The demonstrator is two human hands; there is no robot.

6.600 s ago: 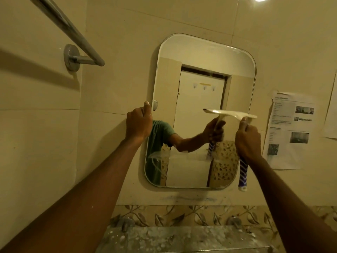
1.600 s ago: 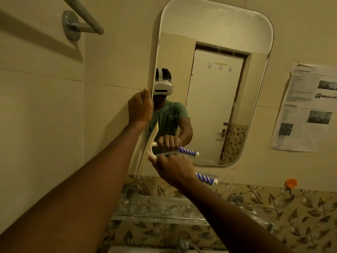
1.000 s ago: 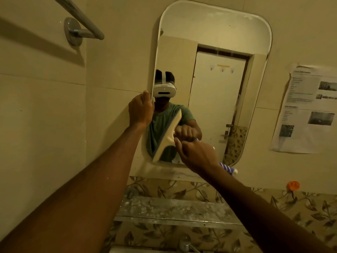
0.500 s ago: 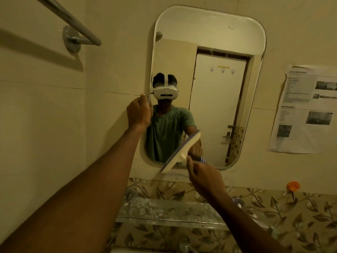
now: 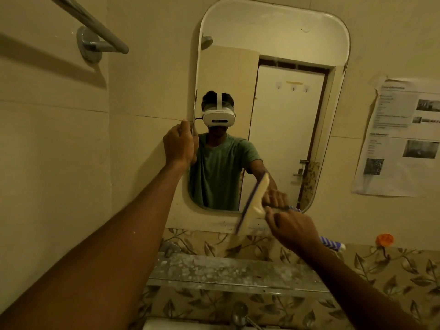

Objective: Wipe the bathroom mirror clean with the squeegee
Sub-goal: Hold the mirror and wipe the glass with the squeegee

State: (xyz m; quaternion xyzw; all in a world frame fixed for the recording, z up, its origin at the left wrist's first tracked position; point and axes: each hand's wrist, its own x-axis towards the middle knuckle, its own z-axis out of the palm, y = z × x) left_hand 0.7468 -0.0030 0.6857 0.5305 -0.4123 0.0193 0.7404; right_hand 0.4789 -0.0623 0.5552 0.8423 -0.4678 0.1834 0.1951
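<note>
While the left hand point(image 5: 179, 146) curled its fingers around the left edge of the mirror point(image 5: 273, 39), just left of the frame's centre, the right hand point(image 5: 294, 228) was clenched on the handle of the squeegee point(image 5: 253, 203) at lower right of centre. The cream blade stood tilted. Its upper end lay over the lower right part of the glass and its lower end reached past the mirror's bottom edge onto the pale wall strip beneath. Whether the blade pressed against the glass could not be told. The blue-and-white striped end of the handle stuck out beyond the right hand, toward the right. The glass reflected a person in a green shirt and white headset, with a white door behind.

At upper left a metal towel rail point(image 5: 95, 25) was fixed to the tiled wall. A printed paper sheet point(image 5: 402, 139) hung at the right edge of the frame, with a small orange object point(image 5: 384, 239) below it on the leaf-patterned tiles. A spotted shelf point(image 5: 226, 270) ran under the mirror, and a tap point(image 5: 239, 313) showed at the bottom.
</note>
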